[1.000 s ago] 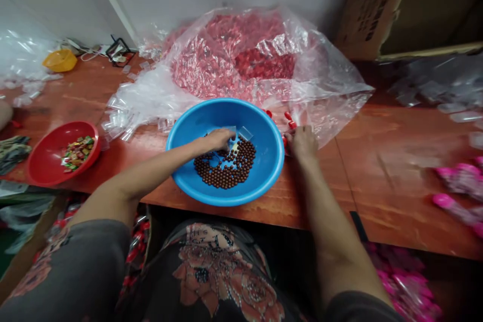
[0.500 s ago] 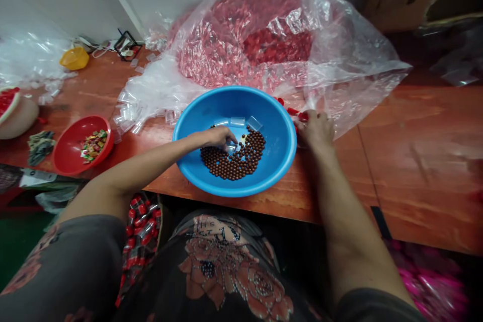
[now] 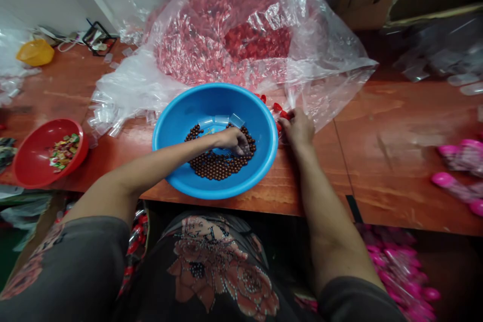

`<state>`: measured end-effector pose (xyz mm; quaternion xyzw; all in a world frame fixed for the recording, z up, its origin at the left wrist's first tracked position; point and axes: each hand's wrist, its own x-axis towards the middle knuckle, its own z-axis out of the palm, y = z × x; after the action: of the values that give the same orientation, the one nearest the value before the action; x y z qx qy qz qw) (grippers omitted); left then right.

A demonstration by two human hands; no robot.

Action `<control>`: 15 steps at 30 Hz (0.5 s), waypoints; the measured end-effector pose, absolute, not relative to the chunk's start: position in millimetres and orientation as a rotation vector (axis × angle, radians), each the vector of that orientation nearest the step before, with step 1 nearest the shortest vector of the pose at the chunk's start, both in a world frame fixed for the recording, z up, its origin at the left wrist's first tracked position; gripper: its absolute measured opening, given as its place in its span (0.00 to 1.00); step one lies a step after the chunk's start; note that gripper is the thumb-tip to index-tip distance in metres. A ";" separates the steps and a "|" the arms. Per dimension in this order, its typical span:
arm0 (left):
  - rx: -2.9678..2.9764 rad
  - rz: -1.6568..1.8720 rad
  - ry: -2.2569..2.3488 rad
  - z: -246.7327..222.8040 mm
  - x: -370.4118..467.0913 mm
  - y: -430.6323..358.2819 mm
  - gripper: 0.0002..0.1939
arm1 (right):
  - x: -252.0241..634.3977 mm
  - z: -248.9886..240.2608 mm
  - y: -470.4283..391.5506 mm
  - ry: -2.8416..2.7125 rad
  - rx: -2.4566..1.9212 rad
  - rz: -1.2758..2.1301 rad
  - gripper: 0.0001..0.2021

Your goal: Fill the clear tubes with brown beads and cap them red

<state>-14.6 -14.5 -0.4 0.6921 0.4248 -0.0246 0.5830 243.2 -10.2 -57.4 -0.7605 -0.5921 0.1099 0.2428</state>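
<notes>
A blue basin (image 3: 215, 190) on the table holds many small brown balls (image 3: 221, 167), chocolate-like, and several clear plastic tubes (image 3: 237, 120) near its far wall. My left hand (image 3: 236, 141) reaches into the basin with curled fingers down among the balls at the right side. The clear tube it held a moment ago is mostly hidden by the fingers. Just outside the basin's right rim, my right hand (image 3: 299, 130) has its fingertips closed on a red cap (image 3: 285, 115). More red caps (image 3: 277, 107) lie beside it, next to the basin.
Behind the basin sits a large clear bag (image 3: 226, 30) of red caps. Clear tubes (image 3: 113, 110) spill out to its left. A red bowl (image 3: 28, 161) with wrapped sweets stands at left, a yellow bowl (image 3: 35, 53) farther back. Pink-capped tubes (image 3: 453, 186) lie at right.
My left hand has moved right within the basin, deeper into the brown balls. My right hand stays by the red caps. The whole view has shifted to the right.
</notes>
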 end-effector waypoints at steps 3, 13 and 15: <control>1.469 0.013 0.928 -4.7 -19.4 -13.2 0.14 | 244.7 -59.7 -9.4 -1.608 -2.037 0.316 0.17; 1.014 0.283 0.817 32.7 -35.8 -37.8 0.17 | 241.9 -61.5 -17.2 -1.408 -1.748 0.484 0.20; 0.932 0.330 0.780 49.1 -42.9 -48.8 0.18 | 233.4 -47.4 -30.4 -1.290 -1.630 0.560 0.19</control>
<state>-42.9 -48.8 49.1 0.4360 0.3647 0.1543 0.8082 233.4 -30.4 -47.4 -0.6665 -0.5273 0.2290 0.4747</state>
